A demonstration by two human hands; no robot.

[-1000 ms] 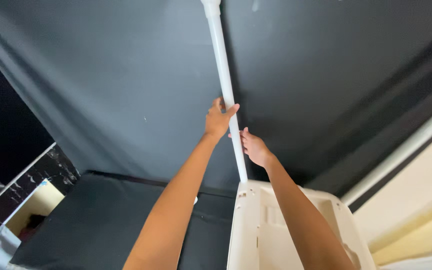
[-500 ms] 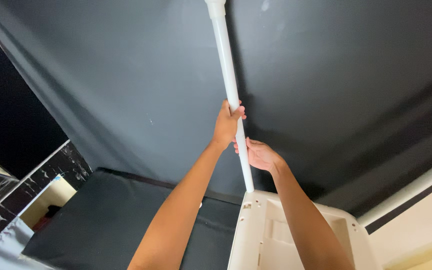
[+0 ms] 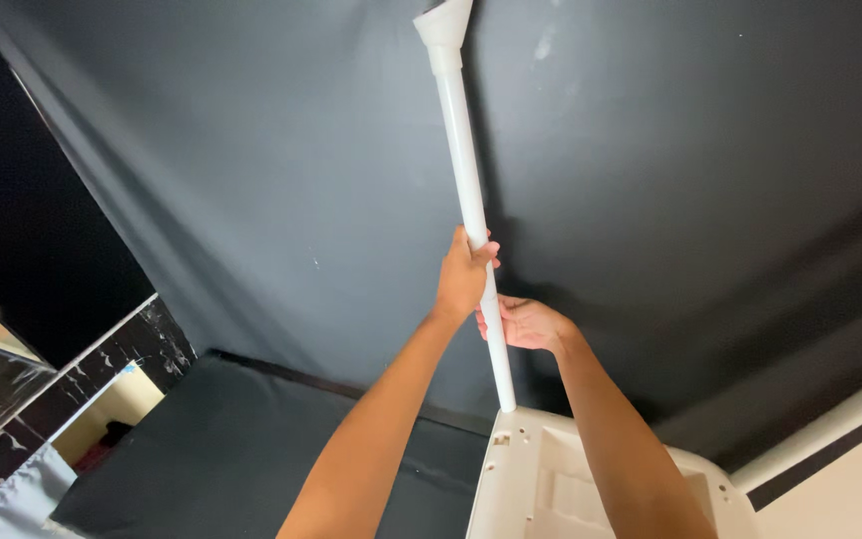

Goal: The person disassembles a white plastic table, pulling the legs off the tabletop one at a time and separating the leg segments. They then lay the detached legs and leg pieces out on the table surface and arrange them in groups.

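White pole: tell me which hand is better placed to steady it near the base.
Probably the right hand: it grips the white pole lower, closer to the white base. The left hand holds higher up.

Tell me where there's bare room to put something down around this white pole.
Free: the dark mat left of the white base, bordered by the marble ledge. Crowded: the white pole, gripped by left hand and right hand above the base.

Black padded surface (image 3: 221,449) under white plastic base (image 3: 561,489) with upright pole (image 3: 471,200).
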